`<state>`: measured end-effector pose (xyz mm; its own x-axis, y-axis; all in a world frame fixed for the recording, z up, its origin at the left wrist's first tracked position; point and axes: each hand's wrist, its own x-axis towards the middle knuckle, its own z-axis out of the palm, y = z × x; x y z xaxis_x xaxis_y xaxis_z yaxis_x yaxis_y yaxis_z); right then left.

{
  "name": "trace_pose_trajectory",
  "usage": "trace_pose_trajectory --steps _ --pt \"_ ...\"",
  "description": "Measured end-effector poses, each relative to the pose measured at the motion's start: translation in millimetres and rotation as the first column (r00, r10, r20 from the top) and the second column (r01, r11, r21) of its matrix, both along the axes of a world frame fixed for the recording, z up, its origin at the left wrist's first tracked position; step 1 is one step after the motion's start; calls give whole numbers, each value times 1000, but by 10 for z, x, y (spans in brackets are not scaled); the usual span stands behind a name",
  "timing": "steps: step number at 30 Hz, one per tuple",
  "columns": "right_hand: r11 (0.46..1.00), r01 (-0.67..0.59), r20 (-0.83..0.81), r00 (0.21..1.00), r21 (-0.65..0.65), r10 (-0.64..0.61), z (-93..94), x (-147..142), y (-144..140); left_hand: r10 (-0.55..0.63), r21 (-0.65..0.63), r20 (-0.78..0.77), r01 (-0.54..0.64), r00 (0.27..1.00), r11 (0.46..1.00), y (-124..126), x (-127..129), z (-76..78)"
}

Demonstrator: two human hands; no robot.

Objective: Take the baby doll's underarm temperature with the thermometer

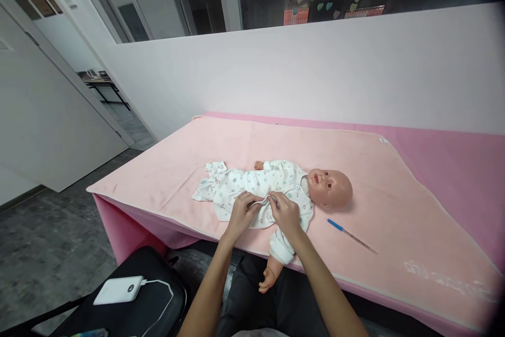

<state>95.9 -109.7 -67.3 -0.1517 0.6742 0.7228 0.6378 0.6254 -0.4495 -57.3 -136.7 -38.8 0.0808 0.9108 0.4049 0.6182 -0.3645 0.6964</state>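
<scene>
A baby doll lies on its back across the pink blanket, its head to the right. It wears a white patterned baby outfit. Over the doll's middle, my left hand pinches the edge of the outfit's front. Close beside it, my right hand pinches the same cloth edge, a fold raised between the two. Under my right forearm, one doll arm hangs over the table's near edge. The fingertips partly hide the fabric they grip.
A pink blanket covers the table. Right of the doll lies a thin stick with a blue handle. At lower left, a white power bank with a cable rests on a black chair. A white wall stands behind the table.
</scene>
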Motion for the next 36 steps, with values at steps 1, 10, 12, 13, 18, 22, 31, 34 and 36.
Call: trace_pose_trajectory --steps 1,10,12,13,18,22,31,34,36 --pt "1000 1 2 1000 0 -1 0 -1 0 -4 -1 1 4 1000 1000 0 1 3" --pt "1000 -26 29 999 -5 26 -18 12 -1 -11 30 57 10 998 1000 -5 4 -2" --pt "999 -33 13 999 -14 33 -6 5 0 -13 20 52 12 999 1000 -16 1 17" --pt "999 -34 -3 999 -17 34 7 -1 -5 -13 11 60 12 998 1000 -23 -2 21" --pt "1000 18 -126 992 -12 -20 76 83 -180 45 -13 208 -44 977 999 -47 -28 -95" --pt "966 258 -182 950 8 -252 -45 588 -492 194 32 318 -215 928 976 -42 -69 -264" --pt "746 661 310 727 -78 -612 -445 1913 -984 173 276 -100 -140 980 951 14 -88 -244" --pt "780 543 214 840 -311 -499 -269 1847 -1093 181 270 -57 -160 982 950 19 -97 -248" --pt "772 351 -12 907 -530 -420 -52 1757 -1133 190 263 -26 -176 981 949 24 -110 -271"
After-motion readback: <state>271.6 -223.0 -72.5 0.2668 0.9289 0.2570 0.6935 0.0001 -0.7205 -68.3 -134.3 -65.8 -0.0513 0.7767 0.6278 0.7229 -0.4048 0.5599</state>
